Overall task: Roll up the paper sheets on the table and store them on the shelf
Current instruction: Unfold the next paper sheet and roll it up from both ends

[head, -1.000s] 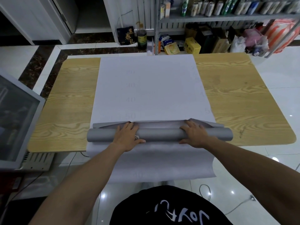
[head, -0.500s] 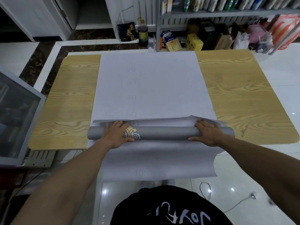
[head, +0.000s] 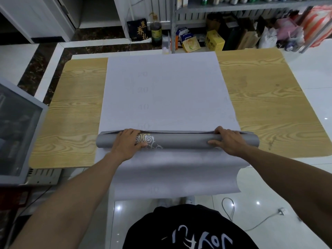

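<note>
Paper sheet (head: pixel 167 97) lies flat down the middle of the frame on the wooden table (head: pixel 71 108), its near end drooping over the table's lower edge. Across centre frame runs the grey roll (head: pixel 181 142), a gold and white swirl showing on it. Left hand (head: pixel 128 143) is on the roll left of centre, fingers curled over the top, thumb along the near side. Right hand (head: pixel 227 141) grips it right of centre, fingers hooked over the far side, thumb underneath in front. Up at the top right stands the metal shelf (head: pixel 251 5), crowded with bottles and boxes
</note>
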`<control>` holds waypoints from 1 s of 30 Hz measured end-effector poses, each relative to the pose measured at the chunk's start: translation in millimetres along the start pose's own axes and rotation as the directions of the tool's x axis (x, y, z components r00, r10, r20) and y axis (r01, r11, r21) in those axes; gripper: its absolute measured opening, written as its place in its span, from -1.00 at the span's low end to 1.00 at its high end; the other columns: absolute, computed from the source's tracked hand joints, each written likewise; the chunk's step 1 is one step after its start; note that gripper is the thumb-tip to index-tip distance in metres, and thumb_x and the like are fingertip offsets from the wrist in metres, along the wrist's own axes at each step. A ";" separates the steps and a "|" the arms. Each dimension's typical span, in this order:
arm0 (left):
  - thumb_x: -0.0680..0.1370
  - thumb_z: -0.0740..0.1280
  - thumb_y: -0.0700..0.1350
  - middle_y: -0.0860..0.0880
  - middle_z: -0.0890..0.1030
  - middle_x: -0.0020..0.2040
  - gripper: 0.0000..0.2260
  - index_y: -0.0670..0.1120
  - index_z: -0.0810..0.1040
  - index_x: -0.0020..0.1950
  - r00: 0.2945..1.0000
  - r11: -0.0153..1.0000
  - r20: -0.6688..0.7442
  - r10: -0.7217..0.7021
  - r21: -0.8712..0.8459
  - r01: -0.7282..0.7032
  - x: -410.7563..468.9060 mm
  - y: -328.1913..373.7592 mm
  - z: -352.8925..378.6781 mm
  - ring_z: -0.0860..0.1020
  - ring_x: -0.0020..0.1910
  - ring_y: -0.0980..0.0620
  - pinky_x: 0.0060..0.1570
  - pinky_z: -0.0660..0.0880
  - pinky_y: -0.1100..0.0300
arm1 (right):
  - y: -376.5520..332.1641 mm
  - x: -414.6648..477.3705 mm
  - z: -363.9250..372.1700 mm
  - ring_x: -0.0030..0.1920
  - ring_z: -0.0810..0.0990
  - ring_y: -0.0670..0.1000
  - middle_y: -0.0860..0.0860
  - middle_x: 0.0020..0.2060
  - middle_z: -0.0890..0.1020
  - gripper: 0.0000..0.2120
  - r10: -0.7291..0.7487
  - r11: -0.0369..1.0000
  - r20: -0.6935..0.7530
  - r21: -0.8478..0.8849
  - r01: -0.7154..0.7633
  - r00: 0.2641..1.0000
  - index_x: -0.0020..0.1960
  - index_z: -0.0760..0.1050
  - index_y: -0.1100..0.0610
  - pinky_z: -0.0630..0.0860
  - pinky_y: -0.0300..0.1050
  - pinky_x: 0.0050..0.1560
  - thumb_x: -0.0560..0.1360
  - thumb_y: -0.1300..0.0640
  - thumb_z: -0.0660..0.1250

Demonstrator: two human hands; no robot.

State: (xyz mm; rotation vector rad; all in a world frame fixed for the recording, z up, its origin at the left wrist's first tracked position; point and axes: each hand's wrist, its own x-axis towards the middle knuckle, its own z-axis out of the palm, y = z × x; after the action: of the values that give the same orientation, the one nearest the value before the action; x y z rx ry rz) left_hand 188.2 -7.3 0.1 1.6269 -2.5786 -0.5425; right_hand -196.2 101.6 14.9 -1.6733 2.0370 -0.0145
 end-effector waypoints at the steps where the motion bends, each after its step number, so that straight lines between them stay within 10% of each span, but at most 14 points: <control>1: 0.43 0.40 0.20 -0.05 0.54 0.13 -0.49 -0.07 0.47 0.26 1.000 1.000 -0.013 0.019 -0.002 -0.019 0.4 -0.1 0.7 0.46 0.10 -0.07 0.15 0.36 0.05 | 0.2 1.3 0.9 0.10 0.51 0.11 0.07 0.02 0.58 -0.53 0.005 1.000 -0.008 0.000 -0.005 1.000 0.15 0.39 0.07 0.31 0.03 0.17 0.47 -0.28 0.26; 12: 0.42 0.45 0.13 -0.06 0.49 -0.01 -0.55 -0.09 0.55 0.21 0.994 0.991 -0.002 0.113 0.069 -0.112 10.6 -2.1 -2.3 0.43 -0.04 -0.06 -0.08 0.41 0.06 | -5.6 5.1 8.5 0.08 0.48 0.19 0.13 -0.02 0.57 -0.68 -0.116 0.993 -0.214 -0.026 0.113 0.970 0.13 0.55 0.16 0.37 0.08 0.07 0.50 -0.04 0.35; 19: 0.53 0.30 0.13 -0.07 0.55 0.07 -0.64 -0.06 0.45 0.22 0.995 0.994 0.071 0.070 0.084 -0.076 20.1 0.9 -8.4 0.46 0.03 -0.07 0.03 0.38 0.04 | -3.7 6.6 8.2 0.22 0.50 0.16 0.09 0.19 0.56 -0.43 -0.231 0.970 -0.184 -0.119 0.211 0.955 0.06 0.64 0.12 0.37 0.11 0.18 0.40 -0.32 0.19; 30: 0.56 0.19 0.21 -0.01 0.47 0.31 -0.48 0.03 0.29 0.47 0.961 0.988 0.243 0.132 0.048 -0.148 33.8 16.3 -2.1 0.38 0.29 -0.02 0.26 0.26 0.06 | -32.0 29.2 14.4 0.45 0.26 0.00 -0.03 0.47 0.29 -0.52 -0.230 0.969 0.080 -0.074 0.236 0.970 0.49 0.22 0.02 0.08 0.02 0.44 0.62 -0.12 0.06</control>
State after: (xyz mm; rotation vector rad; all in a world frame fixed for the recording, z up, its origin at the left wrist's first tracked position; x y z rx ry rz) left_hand 159.5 -31.4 2.2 1.4623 -2.8857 -0.6890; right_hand -164.9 71.2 1.7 -1.9287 1.8014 0.0496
